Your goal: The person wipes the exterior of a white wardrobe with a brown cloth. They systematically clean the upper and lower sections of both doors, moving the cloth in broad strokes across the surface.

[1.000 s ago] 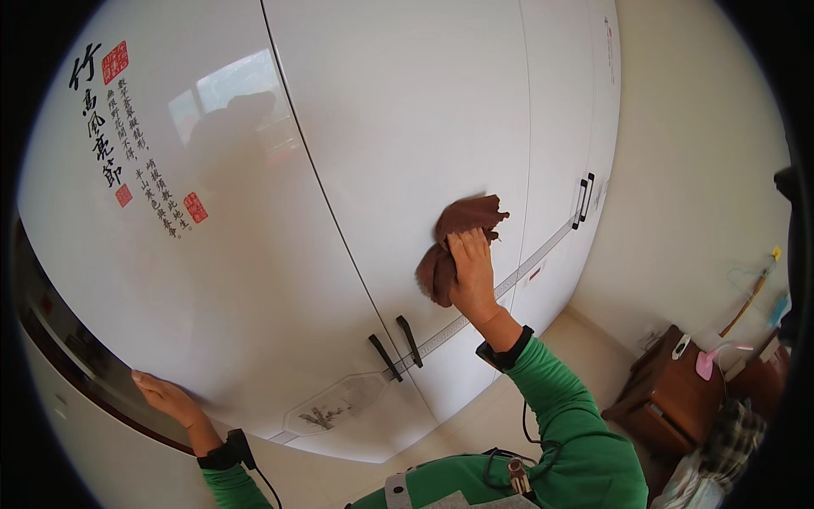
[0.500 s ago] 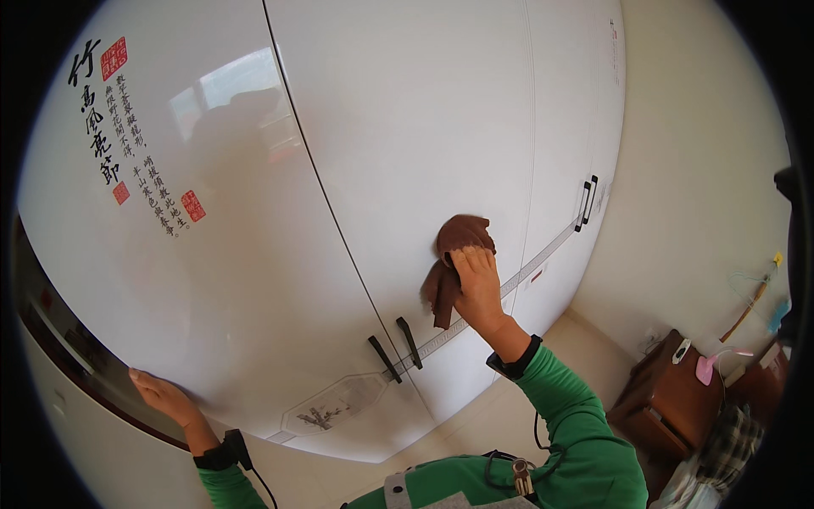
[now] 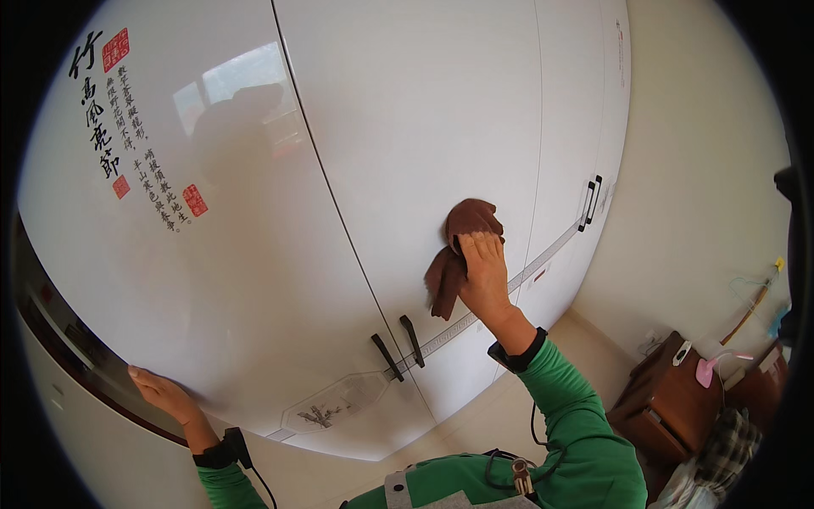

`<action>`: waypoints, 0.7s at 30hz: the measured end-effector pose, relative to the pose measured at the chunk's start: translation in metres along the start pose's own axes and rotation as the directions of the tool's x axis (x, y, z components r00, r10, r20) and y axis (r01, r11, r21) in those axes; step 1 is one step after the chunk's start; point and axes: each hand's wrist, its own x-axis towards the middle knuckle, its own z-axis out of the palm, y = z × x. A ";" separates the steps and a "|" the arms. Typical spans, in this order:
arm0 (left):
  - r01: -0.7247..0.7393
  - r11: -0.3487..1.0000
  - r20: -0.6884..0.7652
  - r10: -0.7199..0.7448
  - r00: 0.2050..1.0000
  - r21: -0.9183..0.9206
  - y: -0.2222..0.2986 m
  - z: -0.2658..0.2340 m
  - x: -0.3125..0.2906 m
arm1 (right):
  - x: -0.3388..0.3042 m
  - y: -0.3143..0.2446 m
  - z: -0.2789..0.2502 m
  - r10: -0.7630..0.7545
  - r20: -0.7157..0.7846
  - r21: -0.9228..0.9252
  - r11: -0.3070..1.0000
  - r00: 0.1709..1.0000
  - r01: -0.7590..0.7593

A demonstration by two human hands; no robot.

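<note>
A glossy white wardrobe [image 3: 424,127] with printed lettering and a patterned band fills most of the view. My right hand [image 3: 487,267] presses a brown cloth [image 3: 473,219] against its middle door, above the band. One end of the cloth hangs loose below the fingers. Down at the left, my left hand [image 3: 163,397] rests at the wardrobe's left edge, fingers stretched out and holding nothing. Two black handles [image 3: 398,343] flank the dark seam between doors, left of and below my right hand.
Another pair of black handles [image 3: 589,204] is on the right doors. At the lower right stands a brown wooden cabinet [image 3: 661,407] with a pink object [image 3: 705,371] and a small white device [image 3: 681,353] on top. Checked fabric [image 3: 729,441] lies beside it.
My right hand has moved the cloth slightly up and to the right across the door. My left hand has stayed at the wardrobe's edge.
</note>
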 end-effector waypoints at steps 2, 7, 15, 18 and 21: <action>0.012 1.000 0.001 -0.012 1.000 -0.003 0.001 0.002 0.000 | 0.037 0.016 -0.003 -0.071 -0.089 0.029 0.997 0.994 0.074; 0.018 0.999 -0.021 -0.017 1.000 0.046 0.005 0.001 0.000 | 0.158 0.016 -0.012 -0.035 -0.279 0.147 0.986 0.960 0.078; 0.062 0.997 -0.046 -0.060 0.997 0.051 0.008 0.001 0.002 | 0.120 -0.012 0.036 0.005 -0.379 0.080 0.996 0.925 0.028; 0.064 0.997 -0.056 -0.062 0.997 0.042 0.014 0.001 0.000 | 0.021 -0.013 0.065 0.103 -0.267 0.120 0.990 0.958 -0.073; 0.070 0.996 -0.054 -0.067 0.996 0.057 0.023 0.004 -0.003 | -0.094 -0.011 0.092 0.185 -0.108 0.151 0.974 0.977 -0.168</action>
